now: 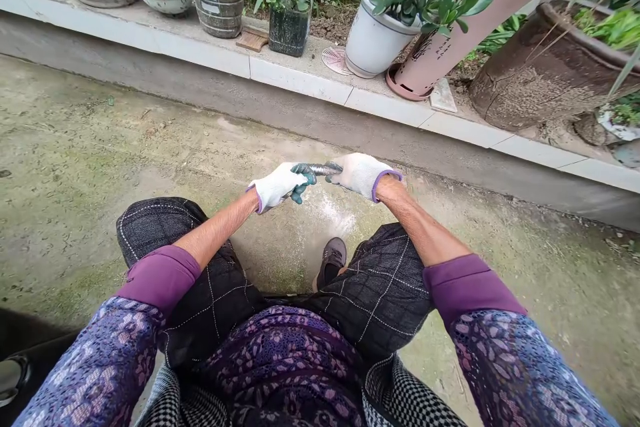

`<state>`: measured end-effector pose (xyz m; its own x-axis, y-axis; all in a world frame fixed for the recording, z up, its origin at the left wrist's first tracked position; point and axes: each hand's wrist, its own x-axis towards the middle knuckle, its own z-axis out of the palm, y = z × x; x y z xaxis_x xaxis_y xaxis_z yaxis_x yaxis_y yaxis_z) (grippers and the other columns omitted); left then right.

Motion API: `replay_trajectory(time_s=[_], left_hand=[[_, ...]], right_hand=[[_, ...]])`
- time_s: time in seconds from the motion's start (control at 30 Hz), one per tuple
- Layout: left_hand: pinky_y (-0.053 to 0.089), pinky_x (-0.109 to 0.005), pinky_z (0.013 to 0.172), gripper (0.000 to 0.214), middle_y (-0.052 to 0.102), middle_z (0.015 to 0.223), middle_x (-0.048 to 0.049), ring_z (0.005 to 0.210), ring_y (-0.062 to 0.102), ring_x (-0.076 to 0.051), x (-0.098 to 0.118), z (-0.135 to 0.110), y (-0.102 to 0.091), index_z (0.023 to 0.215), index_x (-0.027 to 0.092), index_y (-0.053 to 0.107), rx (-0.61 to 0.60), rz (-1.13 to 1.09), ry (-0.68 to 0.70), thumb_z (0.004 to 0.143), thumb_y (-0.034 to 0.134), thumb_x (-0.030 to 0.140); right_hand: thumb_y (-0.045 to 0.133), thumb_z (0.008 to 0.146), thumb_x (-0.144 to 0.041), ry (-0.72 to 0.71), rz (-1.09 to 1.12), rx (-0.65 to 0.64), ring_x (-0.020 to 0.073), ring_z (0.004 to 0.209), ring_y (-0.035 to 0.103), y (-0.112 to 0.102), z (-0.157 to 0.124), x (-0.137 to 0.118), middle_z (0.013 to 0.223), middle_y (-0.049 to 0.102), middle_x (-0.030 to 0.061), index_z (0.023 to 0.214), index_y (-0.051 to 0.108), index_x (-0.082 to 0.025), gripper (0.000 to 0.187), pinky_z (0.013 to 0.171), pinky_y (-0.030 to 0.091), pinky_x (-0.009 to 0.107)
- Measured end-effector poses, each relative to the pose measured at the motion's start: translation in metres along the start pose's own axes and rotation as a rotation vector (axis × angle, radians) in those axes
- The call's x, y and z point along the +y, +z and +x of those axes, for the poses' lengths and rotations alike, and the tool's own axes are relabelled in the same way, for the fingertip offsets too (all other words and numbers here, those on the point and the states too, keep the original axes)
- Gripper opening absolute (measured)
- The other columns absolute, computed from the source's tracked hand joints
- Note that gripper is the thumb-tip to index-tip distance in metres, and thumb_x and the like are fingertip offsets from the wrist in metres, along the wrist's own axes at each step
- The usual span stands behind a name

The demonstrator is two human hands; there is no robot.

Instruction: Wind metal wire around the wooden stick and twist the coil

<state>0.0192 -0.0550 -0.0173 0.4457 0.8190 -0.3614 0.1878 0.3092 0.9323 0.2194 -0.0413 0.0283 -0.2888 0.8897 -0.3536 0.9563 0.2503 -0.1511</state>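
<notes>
Both my hands wear white gloves with dark green palms and purple cuffs. My left hand [280, 185] is closed around one end of a short grey metal rod [320, 169]. My right hand [361, 174] is closed on the rod's other end. The rod lies level between the two fists, held out in front of my knees above the concrete ground. Only a short middle piece of the rod shows. I am seated, with dark checked trousers and one shoe [331, 259] visible below the hands.
A raised tiled ledge [300, 80] runs across the back, carrying several plant pots: a white pot [373, 47], a tilted pink pot [480, 7], a dark square pot [289, 30] and a large brown pot [545, 70]. Mossy concrete ground [75, 167] spreads to the left.
</notes>
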Motion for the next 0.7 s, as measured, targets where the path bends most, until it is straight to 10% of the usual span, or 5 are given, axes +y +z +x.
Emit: replay_trajectory(time_s=[0.4, 0.7], left_hand=[[0.047, -0.022, 0.048, 0.012, 0.06, 0.058, 0.0014, 0.046, 0.054, -0.009, -0.002, -0.006, 0.005, 0.088, 0.015, 0.061, -0.067, -0.187, 0.064, 0.077, 0.061, 0.02], [0.039, -0.017, 0.049, 0.007, 0.062, 0.062, 0.0003, 0.056, 0.053, -0.008, -0.012, 0.021, -0.02, 0.072, 0.014, 0.065, -0.04, 0.131, 0.231, 0.068, 0.063, 0.02]], right_hand=[[0.067, 0.081, -0.037, 0.053, 0.696, 0.114, 0.0077, 0.045, 0.041, -0.01, -0.011, 0.004, 0.059, 0.051, -0.0034, 0.109, 0.069, -0.018, 0.033, 0.038, 0.035, 0.02], [0.075, 0.076, -0.043, -0.177, 0.801, -0.373, 0.0059, 0.04, 0.042, -0.008, -0.026, 0.018, 0.057, 0.054, -0.0046, 0.091, 0.067, -0.014, 0.034, 0.033, 0.034, 0.019]])
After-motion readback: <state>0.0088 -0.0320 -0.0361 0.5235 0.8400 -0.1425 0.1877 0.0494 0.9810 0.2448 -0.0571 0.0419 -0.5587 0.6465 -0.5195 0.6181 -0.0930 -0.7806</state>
